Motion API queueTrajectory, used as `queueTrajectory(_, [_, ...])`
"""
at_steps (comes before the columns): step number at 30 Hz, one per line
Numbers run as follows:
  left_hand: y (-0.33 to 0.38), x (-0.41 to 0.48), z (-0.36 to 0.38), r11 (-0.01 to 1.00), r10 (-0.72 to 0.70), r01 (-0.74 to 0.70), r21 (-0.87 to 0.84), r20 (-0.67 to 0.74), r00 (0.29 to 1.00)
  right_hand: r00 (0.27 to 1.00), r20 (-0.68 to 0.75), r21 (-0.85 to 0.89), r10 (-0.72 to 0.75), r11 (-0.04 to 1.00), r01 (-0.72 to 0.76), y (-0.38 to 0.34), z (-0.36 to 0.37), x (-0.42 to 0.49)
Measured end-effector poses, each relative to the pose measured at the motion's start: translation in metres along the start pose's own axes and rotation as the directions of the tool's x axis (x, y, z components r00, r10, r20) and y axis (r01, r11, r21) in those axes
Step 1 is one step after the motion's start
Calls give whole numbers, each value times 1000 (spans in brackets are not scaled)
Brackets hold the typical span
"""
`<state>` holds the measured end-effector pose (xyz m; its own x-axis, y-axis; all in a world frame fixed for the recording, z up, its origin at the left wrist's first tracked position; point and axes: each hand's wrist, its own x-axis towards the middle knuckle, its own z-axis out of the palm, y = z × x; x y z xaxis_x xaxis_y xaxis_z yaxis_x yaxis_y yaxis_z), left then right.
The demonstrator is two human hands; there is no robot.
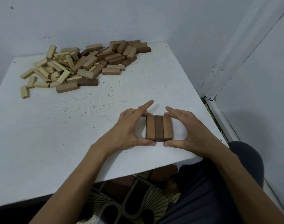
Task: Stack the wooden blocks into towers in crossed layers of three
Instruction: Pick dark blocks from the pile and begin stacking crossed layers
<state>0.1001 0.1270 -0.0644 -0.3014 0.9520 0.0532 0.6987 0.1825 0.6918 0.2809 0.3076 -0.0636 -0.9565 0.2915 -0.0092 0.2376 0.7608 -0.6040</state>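
The left hand (130,126) and right hand (186,128) are bracketing the layer of three blocks (159,127) between them, thumbs pressing the near ends and fingers curling round the far ends. The blocks are probably rigid, light and smooth, so gripping across the long sides is looking safest. The loose pile (83,65) is lying well beyond the left fingertips.

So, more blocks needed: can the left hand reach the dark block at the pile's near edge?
Probably yes, once the left hand releases the block layer: only bare table lies before the dark block.
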Motion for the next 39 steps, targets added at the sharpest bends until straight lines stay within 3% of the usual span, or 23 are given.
queueTrajectory(24, [3, 6, -2, 1000, 17, -17, 22, 35, 999, 998, -44, 70, 40, 997, -37, -3, 7, 4])
queueTrajectory(33, [8, -3, -7, 1000, -10, 10, 29, -4, 1000, 996, -90, -3, 24, 1000, -25, -16, 5, -5])
queueTrajectory(36, [10, -19, -6, 978, -95, 100, 181, -33, 995, 979, -183, -168, 94, 978, -125, -31, 13, -22])
queueTrajectory(39, [13, -35, 5, 915, -165, 141, 378, 31, 986, 975, -133, -305, 180, 928, -213, -46, 28, -38])
